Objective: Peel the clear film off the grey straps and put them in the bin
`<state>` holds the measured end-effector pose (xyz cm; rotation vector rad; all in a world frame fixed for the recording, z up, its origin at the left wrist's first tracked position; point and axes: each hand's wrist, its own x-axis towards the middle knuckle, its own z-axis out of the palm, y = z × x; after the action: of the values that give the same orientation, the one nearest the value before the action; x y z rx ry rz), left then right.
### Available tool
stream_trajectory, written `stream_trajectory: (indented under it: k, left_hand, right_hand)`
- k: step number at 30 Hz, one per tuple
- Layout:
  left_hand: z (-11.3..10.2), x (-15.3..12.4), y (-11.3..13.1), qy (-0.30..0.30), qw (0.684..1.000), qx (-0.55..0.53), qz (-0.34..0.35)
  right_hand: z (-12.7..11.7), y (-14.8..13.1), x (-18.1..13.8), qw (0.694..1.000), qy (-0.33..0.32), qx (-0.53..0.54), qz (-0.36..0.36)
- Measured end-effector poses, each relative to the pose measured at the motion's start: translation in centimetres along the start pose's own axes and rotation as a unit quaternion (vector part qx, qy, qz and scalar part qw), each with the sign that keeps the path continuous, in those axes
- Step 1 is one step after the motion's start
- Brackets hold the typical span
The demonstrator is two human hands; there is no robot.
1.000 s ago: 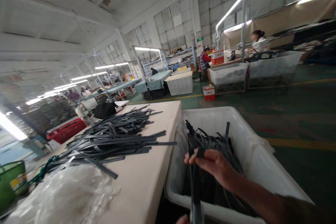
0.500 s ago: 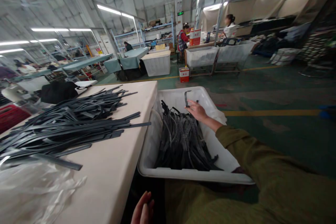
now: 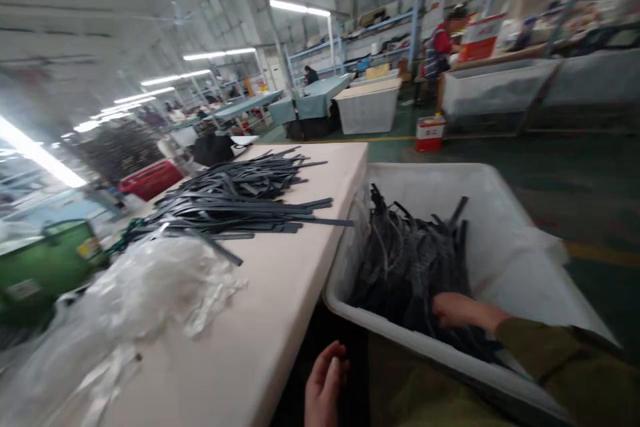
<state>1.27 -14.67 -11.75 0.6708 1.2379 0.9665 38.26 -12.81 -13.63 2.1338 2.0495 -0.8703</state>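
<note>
My right hand [image 3: 457, 310] reaches down into a white plastic bin [image 3: 400, 331], near its front wall. Its fingers curl in among dark grey fabric strips [image 3: 410, 247] and are partly hidden by them. The strips lie in a loose bunch, some ends sticking up at the back. My left hand [image 3: 326, 383] hangs low between the table edge and the bin, its fingers loosely bent and nothing visible in them.
On the pale table [image 3: 280, 300] to the left lie a pile of dark strips [image 3: 240, 203] and crumpled clear plastic [image 3: 160, 280]. A green bag [image 3: 50, 267] and a red crate [image 3: 150, 179] stand beyond. People work farther back, near a red-and-white box [image 3: 430, 133].
My right hand has come down from the bin's far side, where it was beside a short strip, into the strips near the front. The view has turned left; my left hand stays low.
</note>
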Motion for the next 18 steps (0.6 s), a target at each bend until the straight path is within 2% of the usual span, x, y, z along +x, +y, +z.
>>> stream_trajectory:
  k: [2, 4, 9, 11, 15, 18]
  left_hand:
    - [0.0, 0.5, 0.0, 0.006, 1.0, -0.001, 0.004]
    - [-0.4, 1.2, -0.2, 0.012, 1.0, 0.004, 0.001]
    - [-1.5, 3.0, -1.2, -0.007, 1.0, 0.018, -0.007]
    - [-1.8, 3.6, -1.6, -0.016, 1.0, 0.022, -0.017]
    - [-2.3, 4.6, -2.0, -0.024, 0.998, 0.039, -0.043]
    - [-2.6, 4.6, -1.7, -0.041, 0.996, 0.053, -0.052]
  right_hand:
    - [-0.8, -0.7, 0.7, 0.999, -0.006, -0.012, -0.045]
    - [-2.8, -2.0, 2.4, 0.996, 0.032, -0.018, -0.082]
    - [-10.9, -9.0, 8.9, 0.964, 0.233, -0.02, -0.127]
    - [-13.6, -12.4, 11.6, 0.949, 0.282, -0.039, -0.131]
    - [-16.9, -18.0, 15.8, 0.927, 0.339, -0.097, -0.125]
    - [-18.9, -20.0, 17.8, 0.918, 0.353, -0.133, -0.125]
